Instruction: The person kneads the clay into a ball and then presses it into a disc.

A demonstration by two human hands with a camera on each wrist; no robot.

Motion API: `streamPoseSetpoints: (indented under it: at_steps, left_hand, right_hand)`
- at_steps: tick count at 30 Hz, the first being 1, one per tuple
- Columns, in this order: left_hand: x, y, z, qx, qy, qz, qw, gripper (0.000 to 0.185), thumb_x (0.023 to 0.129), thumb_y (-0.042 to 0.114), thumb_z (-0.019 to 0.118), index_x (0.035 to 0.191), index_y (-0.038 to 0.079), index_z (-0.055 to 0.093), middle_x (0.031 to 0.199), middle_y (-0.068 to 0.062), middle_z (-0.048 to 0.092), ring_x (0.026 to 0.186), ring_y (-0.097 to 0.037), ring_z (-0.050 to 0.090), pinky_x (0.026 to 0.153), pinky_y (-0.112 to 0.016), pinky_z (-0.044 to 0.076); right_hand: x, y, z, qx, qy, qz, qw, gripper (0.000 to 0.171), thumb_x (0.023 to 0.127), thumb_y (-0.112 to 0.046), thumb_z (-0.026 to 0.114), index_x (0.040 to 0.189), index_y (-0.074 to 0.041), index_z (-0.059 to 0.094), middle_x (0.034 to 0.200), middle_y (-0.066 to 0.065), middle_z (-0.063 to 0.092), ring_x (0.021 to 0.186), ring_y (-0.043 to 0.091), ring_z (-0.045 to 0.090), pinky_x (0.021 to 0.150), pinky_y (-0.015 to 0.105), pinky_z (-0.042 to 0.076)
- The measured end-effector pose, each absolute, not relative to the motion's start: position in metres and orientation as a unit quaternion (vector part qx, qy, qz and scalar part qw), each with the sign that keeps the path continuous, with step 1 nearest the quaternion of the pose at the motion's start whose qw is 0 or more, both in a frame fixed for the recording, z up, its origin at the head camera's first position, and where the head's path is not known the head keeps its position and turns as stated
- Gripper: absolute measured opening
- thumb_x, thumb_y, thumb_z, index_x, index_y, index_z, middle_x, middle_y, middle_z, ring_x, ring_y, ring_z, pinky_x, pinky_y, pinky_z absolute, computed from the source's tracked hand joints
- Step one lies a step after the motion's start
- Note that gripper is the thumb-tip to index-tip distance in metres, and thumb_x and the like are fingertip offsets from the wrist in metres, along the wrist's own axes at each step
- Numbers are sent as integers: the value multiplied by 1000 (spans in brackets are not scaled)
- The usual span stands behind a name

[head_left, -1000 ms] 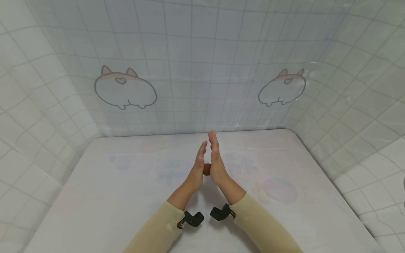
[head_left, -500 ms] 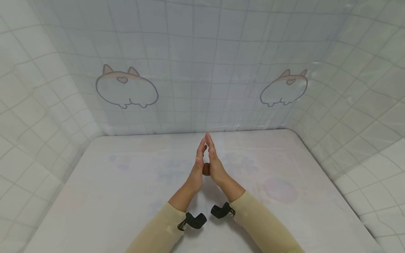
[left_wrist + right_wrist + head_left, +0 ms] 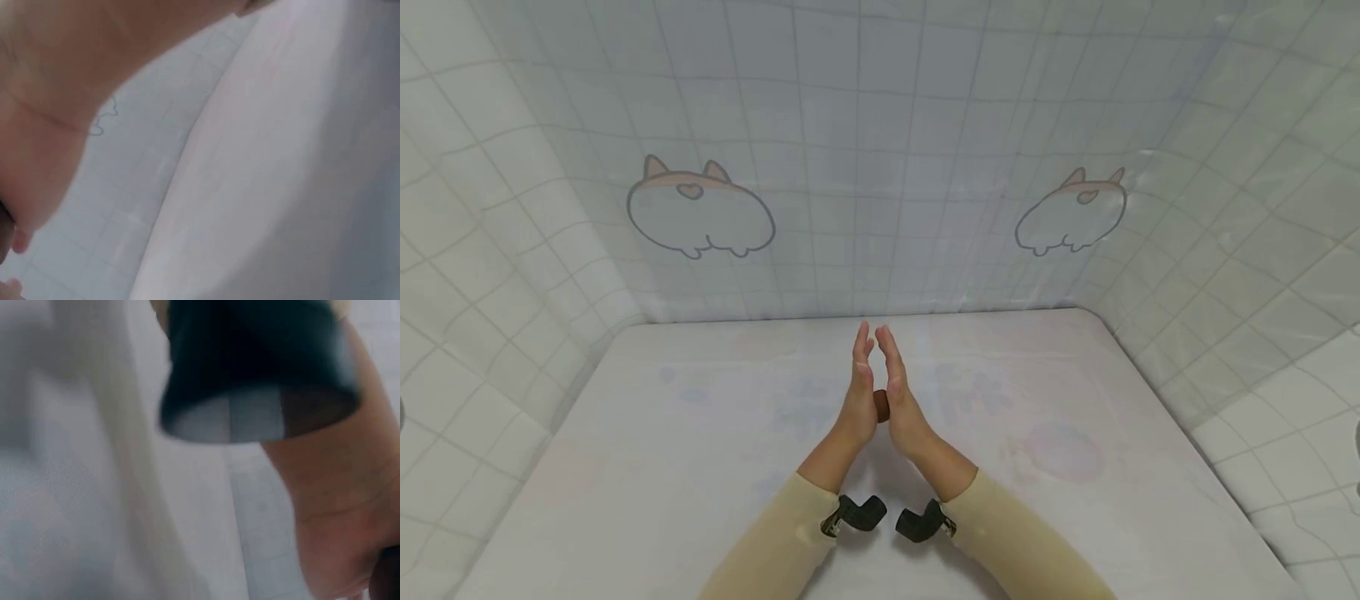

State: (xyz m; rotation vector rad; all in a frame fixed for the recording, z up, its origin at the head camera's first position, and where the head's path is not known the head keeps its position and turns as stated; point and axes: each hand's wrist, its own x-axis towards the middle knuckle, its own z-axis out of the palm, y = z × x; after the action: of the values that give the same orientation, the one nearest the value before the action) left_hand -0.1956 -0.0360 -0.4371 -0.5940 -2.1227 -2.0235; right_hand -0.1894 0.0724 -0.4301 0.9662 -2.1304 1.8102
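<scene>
Between the two palms sits a small brown lump point(image 3: 882, 406), which looks like modelling clay, in the head view. My left hand point(image 3: 857, 400) presses it from the left with its fingers straight and pointing away from me. From the other side my right hand point(image 3: 905, 408) presses its palm against the same lump, fingers also extended. The fingertips of the two hands stand slightly apart. Most of the lump is hidden by the palms. Only a dark edge of the lump point(image 3: 385, 575) shows at the corner of the right wrist view.
Both hands are above a pale, faintly patterned table point(image 3: 700, 467). A white gridded curtain point(image 3: 880, 200) with cartoon drawings encloses the back and sides. Black wrist devices point(image 3: 919, 522) stick out from both cream sleeves, close to each other.
The hands slide against each other: my right hand has drawn back towards me, while the left fingertips have shifted left. The brown lump has moved slightly left and looks less round.
</scene>
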Motion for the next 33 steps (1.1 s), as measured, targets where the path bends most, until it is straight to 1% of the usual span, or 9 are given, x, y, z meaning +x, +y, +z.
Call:
streamPoseSetpoints:
  at_steps: [2, 6, 9, 13, 16, 21, 26, 28, 33]
  left_hand:
    - [-196, -35, -439, -190, -715, -670, 67, 96, 87, 86, 9, 162, 27, -2, 166, -11, 6, 153, -28, 7, 110, -72, 15]
    - [-197, -32, -444, -185, -740, -644, 61, 94, 88, 84, 8, 162, 27, 0, 166, -12, 7, 152, -31, 9, 110, -71, 19]
    - [-194, -30, -446, -190, -758, -622, 52, 92, 90, 83, 8, 162, 27, -1, 167, -8, 6, 152, -31, 11, 109, -71, 20]
    - [-190, -29, -447, -215, -754, -619, 42, 91, 92, 81, 9, 162, 23, -1, 168, -2, 2, 152, -32, 13, 108, -73, 19]
    - [-187, -28, -447, -248, -733, -632, 43, 90, 94, 78, 10, 162, 19, -3, 168, -4, -1, 151, -36, 12, 108, -74, 18]
    - [-182, -26, -447, -281, -695, -661, 40, 85, 99, 72, 10, 161, 16, -4, 168, -7, -4, 151, -41, 8, 111, -72, 12]
    - [-178, -26, -445, -302, -666, -679, 69, 86, 100, 69, 10, 161, 10, -3, 167, -13, -3, 150, -41, 8, 115, -66, 6]
    - [-178, -27, -443, -307, -659, -682, 82, 85, 101, 68, 10, 161, 9, -3, 167, -14, -2, 151, -40, 8, 115, -66, 5]
    - [-180, -29, -439, -291, -663, -682, 106, 85, 100, 71, 11, 162, 14, -1, 166, -14, 3, 151, -36, 8, 111, -71, 4]
  right_hand:
    - [-189, 73, -429, 323, -715, 612, 99, 98, 95, -78, 9, 161, -6, -3, 166, 21, 4, 152, 32, 4, 115, 66, 6]
    - [-188, 77, -423, 296, -703, 640, 93, 90, 97, -76, 10, 162, -16, -3, 167, 13, 7, 153, 29, 9, 115, 66, 9]
    - [-189, 80, -418, 277, -696, 655, 100, 85, 98, -74, 11, 162, -19, -2, 167, 10, 10, 152, 27, 11, 116, 63, 9]
    - [-195, 84, -415, 273, -702, 649, 112, 85, 99, -73, 14, 162, -18, -1, 167, 6, 10, 152, 25, 10, 117, 61, 8]
    - [-201, 86, -415, 270, -708, 644, 107, 85, 98, -74, 15, 162, -20, 0, 167, 3, 10, 153, 23, 9, 116, 64, 8]
    - [-210, 90, -423, 238, -713, 654, 83, 86, 94, -80, 14, 162, -28, 1, 166, -2, 11, 152, 21, 10, 113, 68, 10]
    - [-215, 89, -434, 236, -707, 664, 53, 87, 94, -79, 15, 162, -27, 1, 167, 0, 7, 152, 24, 8, 114, 66, 6]
    - [-214, 88, -438, 241, -705, 666, 34, 87, 95, -79, 16, 162, -27, 1, 167, 0, 5, 152, 24, 6, 115, 65, 5]
    - [-207, 84, -443, 275, -706, 652, 17, 90, 95, -79, 11, 162, -21, -2, 168, 3, 0, 153, 26, 5, 117, 62, 6]
